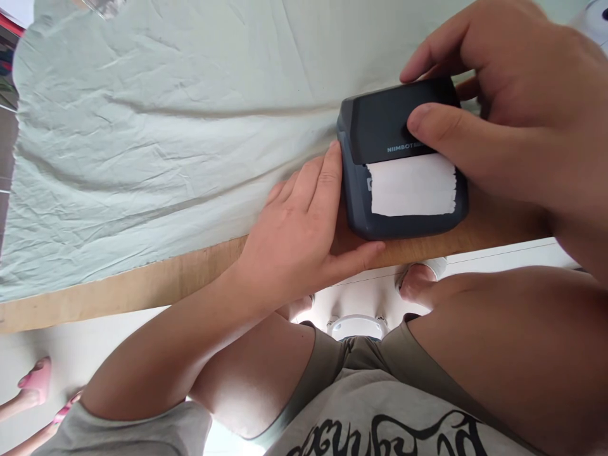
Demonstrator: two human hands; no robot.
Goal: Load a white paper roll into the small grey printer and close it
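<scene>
Label printer (396, 130): sits at the near edge of the desk (199, 263), before me.
Right fingers (441, 123): grasping the printer, my thumb on its black top.
Left fingers (330, 171): unclenched, laid along its left side.
Steadying: I'd best brace the left side, pressing lightly, clear of the white paper (413, 187).
Brand: "NIIMBOT"; my thumb hides what follows.
Shirt script (394, 434): inverted, I can't read it.

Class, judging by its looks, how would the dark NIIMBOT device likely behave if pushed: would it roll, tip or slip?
The dark device probably wouldn't roll or tip easily, as it looks squat with flattened sides. Its smooth surface may feel slippery under the right hand. Its crisp, unbent edges suggest it stays stiff, though the thin white paper could flex.
</scene>
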